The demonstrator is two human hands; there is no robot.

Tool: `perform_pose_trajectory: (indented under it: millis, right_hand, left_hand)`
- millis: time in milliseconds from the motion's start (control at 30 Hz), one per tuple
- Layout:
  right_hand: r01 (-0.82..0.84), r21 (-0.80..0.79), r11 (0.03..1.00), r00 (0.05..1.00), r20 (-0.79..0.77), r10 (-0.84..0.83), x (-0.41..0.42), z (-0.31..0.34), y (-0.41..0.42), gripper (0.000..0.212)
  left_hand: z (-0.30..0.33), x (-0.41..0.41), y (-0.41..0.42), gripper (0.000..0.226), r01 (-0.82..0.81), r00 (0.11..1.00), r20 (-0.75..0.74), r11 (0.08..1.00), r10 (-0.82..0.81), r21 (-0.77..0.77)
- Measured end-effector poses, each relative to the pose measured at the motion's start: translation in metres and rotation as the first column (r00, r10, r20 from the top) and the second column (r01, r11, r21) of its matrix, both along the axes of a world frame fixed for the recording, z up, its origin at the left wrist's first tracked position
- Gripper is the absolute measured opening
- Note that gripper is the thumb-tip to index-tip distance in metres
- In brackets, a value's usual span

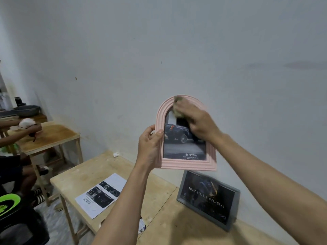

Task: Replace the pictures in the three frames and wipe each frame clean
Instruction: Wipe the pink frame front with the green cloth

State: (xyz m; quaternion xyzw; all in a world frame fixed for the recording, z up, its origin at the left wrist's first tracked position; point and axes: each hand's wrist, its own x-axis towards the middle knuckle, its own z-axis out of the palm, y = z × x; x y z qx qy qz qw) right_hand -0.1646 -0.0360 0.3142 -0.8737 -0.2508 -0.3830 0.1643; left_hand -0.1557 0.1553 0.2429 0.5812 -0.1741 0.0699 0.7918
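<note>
Holding pink frame (185, 163) raised: left hand (150, 147) grip | right hand (194, 119) clenching cloth (178, 110) on glass

A single wide-angle camera is sitting on the person's head and is looking forward and slightly down, toward a pale wall (177, 50) that is filling the upper half of the view. It is facing along both forearms, which are entering from the bottom edge and reaching away from the lens. The left hand (150, 147) and right hand (196, 119) are meeting around a pink arched frame (187, 164) held up close, near the centre. Below, the wooden table (99, 170) is running off the lower edge, and straight lines are bending toward the borders. No second view is sharing the scene.
</note>
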Motion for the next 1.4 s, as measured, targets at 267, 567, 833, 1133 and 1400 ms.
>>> perform_pose_trajectory:
  millis: [267, 567, 833, 1133, 1400]
  right_hand:
    - [-0.253, -0.256, 0.933, 0.963, -0.159, 0.218, -0.041, -0.101, 0.032, 0.044]
    - [0.076, 0.046, 0.996, 0.984, 0.16, -0.083, -0.017, 0.015, -0.012, 0.054]
    - [-0.222, -0.209, 0.952, 0.972, -0.13, 0.198, -0.042, -0.084, 0.033, 0.047]
    - [-0.035, 0.239, 0.97, 0.984, 0.178, -0.008, -0.041, -0.004, 0.008, 0.058]
    - [-0.017, -0.266, 0.964, 0.999, -0.052, 0.003, -0.032, -0.071, -0.025, 0.039]
  left_hand:
    - [-0.005, 0.012, 0.007, 0.017, -0.045, 0.997, -0.072, 0.994, 0.038, -0.1]
    - [0.003, 0.01, 0.002, 0.02, 0.001, 0.999, 0.034, 0.999, 0.001, -0.038]
    - [0.006, 0.014, 0.004, 0.023, -0.054, 0.999, -0.012, 0.993, 0.053, -0.109]
    - [-0.008, 0.015, 0.008, 0.022, -0.072, 0.997, -0.003, 0.997, 0.072, 0.013]
    - [0.004, 0.019, 0.018, 0.02, -0.158, 0.986, -0.088, 0.967, 0.143, -0.202]
